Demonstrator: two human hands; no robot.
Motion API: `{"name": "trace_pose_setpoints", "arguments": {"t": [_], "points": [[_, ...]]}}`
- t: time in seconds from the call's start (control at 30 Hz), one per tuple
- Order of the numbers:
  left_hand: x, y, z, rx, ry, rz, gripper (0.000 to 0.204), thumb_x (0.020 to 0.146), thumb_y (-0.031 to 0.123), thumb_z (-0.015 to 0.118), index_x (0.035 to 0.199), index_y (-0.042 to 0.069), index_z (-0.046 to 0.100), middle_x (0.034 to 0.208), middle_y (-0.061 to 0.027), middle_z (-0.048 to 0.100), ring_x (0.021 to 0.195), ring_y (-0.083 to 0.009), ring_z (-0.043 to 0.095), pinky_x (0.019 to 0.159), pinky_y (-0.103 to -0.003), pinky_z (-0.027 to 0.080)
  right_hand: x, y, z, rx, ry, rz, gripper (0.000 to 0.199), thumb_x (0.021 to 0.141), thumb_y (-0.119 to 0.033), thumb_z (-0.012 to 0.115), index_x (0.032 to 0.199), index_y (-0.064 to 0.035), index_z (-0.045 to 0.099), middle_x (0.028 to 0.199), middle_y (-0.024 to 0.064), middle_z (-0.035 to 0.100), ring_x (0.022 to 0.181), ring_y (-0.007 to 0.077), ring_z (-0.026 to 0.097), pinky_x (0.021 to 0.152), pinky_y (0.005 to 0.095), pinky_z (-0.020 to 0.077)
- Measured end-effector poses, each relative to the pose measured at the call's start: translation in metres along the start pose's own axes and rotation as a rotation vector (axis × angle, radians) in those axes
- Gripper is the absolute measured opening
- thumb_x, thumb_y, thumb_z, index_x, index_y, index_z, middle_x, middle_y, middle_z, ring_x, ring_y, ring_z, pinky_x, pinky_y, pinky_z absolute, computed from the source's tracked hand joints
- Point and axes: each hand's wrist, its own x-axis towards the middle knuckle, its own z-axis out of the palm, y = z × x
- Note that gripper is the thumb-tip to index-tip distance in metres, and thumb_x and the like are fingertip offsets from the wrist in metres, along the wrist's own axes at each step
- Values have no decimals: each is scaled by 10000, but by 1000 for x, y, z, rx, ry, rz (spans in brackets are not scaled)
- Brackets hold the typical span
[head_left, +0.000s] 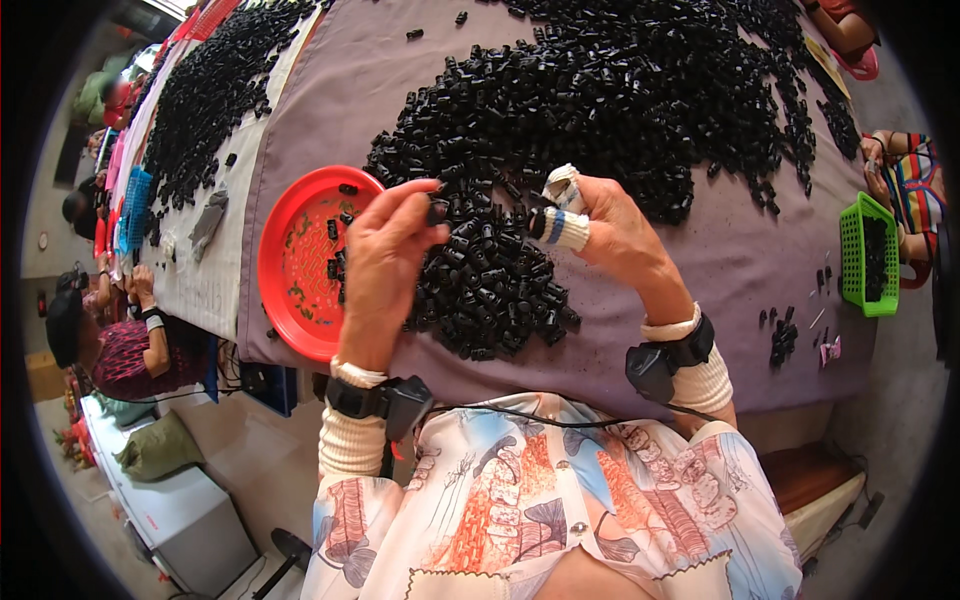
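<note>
My left hand [385, 255] is raised over the right side of a red round tray [272, 290], its fingers pinched on a small black plastic part [436, 212]. Facing it, my right hand [615, 225] wears white cloth covers on thumb and forefinger. Between those covered tips it grips another small black plastic part [537, 221], and the two hands are apart. Below and between them lies a heap of black plastic parts [490, 290], short and roughly cylindrical. A few similar parts sit in the tray, partly hidden behind my left hand.
A large pile of black parts [580, 100] covers the far table. At right stand a green basket [868, 300] and a co-worker in striped clothing [915, 170]. Loose parts [783, 343] lie near the right edge. Another table [215, 290] with parts and people adjoins at left.
</note>
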Motion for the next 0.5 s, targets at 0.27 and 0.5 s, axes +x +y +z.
{"name": "trace_pose_setpoints", "arguments": {"t": [0.27,0.5], "points": [[-19,10,-46,633,270,78,234,844,76,586,1063,-5,601,938,-33,622,835,-72,569,740,-194,451,-10,11,-25,5,86,144,175,784,-203,617,763,-50,534,570,-71,402,476,20,355,413,204,279],[-5,-9,13,689,-85,72,259,816,99,616,1063,19,605,928,-62,630,844,-89,574,744,-214,458,-14,13,-21,-113,62,182,176,776,-183,576,881,-45,609,591,-34,489,497,54,399,443,228,325]]}}
